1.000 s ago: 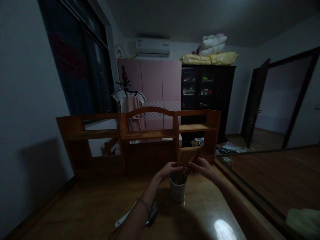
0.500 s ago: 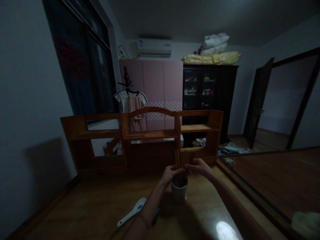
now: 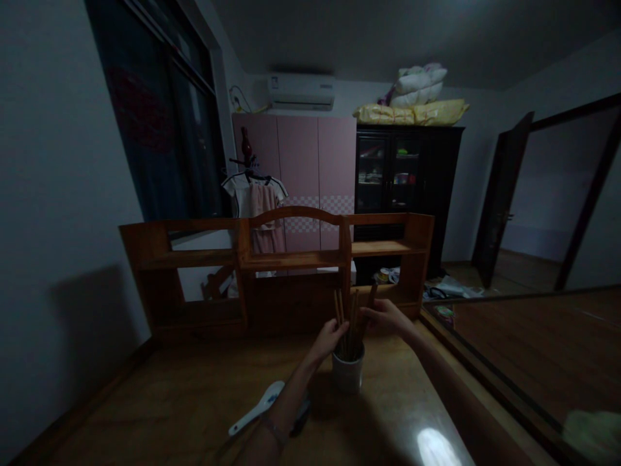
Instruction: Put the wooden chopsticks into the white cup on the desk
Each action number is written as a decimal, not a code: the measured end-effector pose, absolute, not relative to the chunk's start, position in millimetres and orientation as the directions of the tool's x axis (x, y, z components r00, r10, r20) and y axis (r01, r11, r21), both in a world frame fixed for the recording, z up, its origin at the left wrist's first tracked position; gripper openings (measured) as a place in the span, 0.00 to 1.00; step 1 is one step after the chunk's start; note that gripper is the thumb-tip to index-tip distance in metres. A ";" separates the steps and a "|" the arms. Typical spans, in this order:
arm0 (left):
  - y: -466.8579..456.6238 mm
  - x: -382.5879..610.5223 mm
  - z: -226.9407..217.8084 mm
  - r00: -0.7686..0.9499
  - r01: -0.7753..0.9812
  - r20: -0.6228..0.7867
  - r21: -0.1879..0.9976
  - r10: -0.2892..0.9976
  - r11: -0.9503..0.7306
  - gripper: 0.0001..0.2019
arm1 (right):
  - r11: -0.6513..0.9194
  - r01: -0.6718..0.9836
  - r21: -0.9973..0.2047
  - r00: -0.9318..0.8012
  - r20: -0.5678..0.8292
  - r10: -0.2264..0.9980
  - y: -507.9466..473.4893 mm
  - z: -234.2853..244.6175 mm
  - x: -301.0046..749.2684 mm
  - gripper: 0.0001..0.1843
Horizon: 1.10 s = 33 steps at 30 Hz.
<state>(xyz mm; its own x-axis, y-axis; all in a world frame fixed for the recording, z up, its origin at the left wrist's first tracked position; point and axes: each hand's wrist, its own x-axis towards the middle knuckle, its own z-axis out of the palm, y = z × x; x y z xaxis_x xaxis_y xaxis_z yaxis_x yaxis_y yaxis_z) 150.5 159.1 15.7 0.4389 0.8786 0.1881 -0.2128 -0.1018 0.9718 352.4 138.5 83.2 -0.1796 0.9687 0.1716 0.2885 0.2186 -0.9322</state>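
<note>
A light-coloured round cup (image 3: 347,377) stands upright on the table in front of me, with several wooden chopsticks (image 3: 355,310) fanned out of its top. My left hand (image 3: 330,338) is closed around thin, pale chopsticks at the cup's left side, thumb and fingers just above the rim. On the right, my right hand (image 3: 387,316) pinches darker chopsticks (image 3: 372,296) that lean to the right. Their lower ends go down into the cup. A white spoon (image 3: 258,409) with a blue mark lies left of my left forearm. Beside that forearm, a dark object (image 3: 301,417) is partly hidden.
Behind the cup, a wooden shelf unit (image 3: 294,261) runs across the back of the table (image 3: 194,388). A wall rises close on the left. The table's raised right edge (image 3: 478,369) borders a brown surface (image 3: 533,343). The room is dim.
My hands have drawn apart slightly, and the chopsticks spread wider. The left-hand ones tilt further left, and the dark ones in my right hand stand out more clearly at the right.
</note>
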 end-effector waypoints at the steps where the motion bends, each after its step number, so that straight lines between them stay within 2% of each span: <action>1: 159.9 150.9 14.6 0.435 -0.207 0.203 0.971 0.877 -0.122 0.27 | 0.221 0.285 -0.933 -0.179 0.175 0.968 139.2 81.6 351.8 0.27; 14: 158.7 151.0 7.3 0.398 -0.160 0.301 0.953 0.866 -0.258 0.21 | 0.273 0.291 -0.917 -0.204 0.219 0.954 135.4 69.7 348.2 0.28; 21: 160.1 149.3 5.6 0.410 -0.136 0.294 0.956 0.864 -0.261 0.19 | 0.300 0.304 -0.904 -0.212 0.242 0.947 132.1 60.2 341.1 0.26; 33: 159.1 149.8 2.8 0.405 -0.166 0.261 0.963 0.876 -0.210 0.22 | 0.328 0.296 -0.897 -0.176 0.286 0.942 110.4 62.3 336.9 0.25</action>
<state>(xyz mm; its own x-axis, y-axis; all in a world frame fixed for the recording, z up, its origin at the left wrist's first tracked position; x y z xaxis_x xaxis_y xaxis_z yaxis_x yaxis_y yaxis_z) 149.8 159.1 2.8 0.4050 0.8762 0.2612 -0.1663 -0.2103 0.9634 336.9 110.4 62.3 -0.1762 0.9418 0.2861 0.2960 0.3279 -0.8971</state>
